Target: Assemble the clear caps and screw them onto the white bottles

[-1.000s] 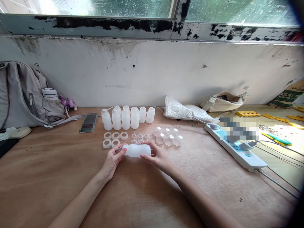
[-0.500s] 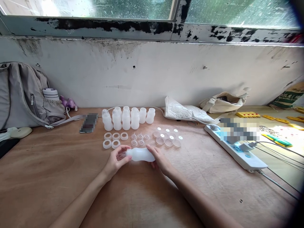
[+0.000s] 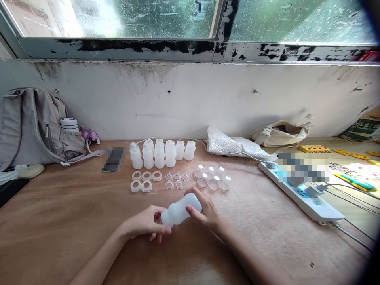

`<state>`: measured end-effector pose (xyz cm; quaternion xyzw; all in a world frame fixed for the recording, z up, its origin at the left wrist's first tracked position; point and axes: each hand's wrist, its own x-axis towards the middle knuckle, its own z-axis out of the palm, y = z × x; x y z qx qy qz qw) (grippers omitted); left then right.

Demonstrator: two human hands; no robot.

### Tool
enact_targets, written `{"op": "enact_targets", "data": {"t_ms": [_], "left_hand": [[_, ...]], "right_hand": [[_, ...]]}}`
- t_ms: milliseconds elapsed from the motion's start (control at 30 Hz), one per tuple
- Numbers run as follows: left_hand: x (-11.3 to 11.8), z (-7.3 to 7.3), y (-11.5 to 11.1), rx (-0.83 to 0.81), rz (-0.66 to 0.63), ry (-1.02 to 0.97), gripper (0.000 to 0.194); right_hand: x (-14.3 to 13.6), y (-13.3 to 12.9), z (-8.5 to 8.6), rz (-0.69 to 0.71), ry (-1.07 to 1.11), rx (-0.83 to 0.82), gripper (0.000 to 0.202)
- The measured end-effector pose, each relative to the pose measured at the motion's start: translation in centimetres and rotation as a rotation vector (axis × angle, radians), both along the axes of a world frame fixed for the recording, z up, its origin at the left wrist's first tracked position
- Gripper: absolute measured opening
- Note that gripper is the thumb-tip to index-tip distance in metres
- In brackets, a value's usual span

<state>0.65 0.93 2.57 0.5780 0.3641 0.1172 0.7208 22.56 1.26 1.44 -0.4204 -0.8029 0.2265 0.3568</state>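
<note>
A frosted white bottle is held tilted above the table, its neck end low at the left and its base up at the right. My left hand grips the neck end, and the fingers hide most of what is there. Around the base, my right hand has its thumb in front and fingers behind. Beyond the hands lie white rings, clear nipple-like pieces and clear round caps. Several similar bottles stand in a group behind the rings.
A phone and a grey backpack are at the left. White packaging and a cream bag lie by the wall. At the right, a power strip with cables crosses the table.
The bottle has come nearer to me and gone from roughly level to tilted, base up. Both hands moved with it. The view has shifted slightly upward.
</note>
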Motion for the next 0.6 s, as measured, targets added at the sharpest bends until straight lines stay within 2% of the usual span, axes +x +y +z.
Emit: {"op": "enact_targets", "data": {"t_ms": [133, 233, 333, 433, 600], "left_hand": [[0.3, -0.1, -0.6, -0.063, -0.125, 0.131, 0.031], [0.6, -0.2, -0.7, 0.054, -0.119, 0.18, 0.02], [1.0, -0.3, -0.8, 0.283, 0.005, 0.292, 0.011], [1.3, -0.3, -1.0, 0.465, 0.136, 0.419, 0.016], [1.4, -0.5, -1.3, 0.767, 0.305, 0.686, 0.013]], "right_hand": [[-0.2, -0.5, -0.3, 0.067, -0.005, 0.083, 0.029], [-0.8, -0.9, -0.4, 0.064, -0.023, 0.164, 0.034], [-1.4, -1.1, 0.0, 0.021, -0.046, 0.12, 0.028], [-1.8, -0.9, 0.7, -0.059, -0.01, -0.031, 0.018], [-2.7, -0.5, 0.7, -0.197, 0.08, -0.209, 0.022]]}}
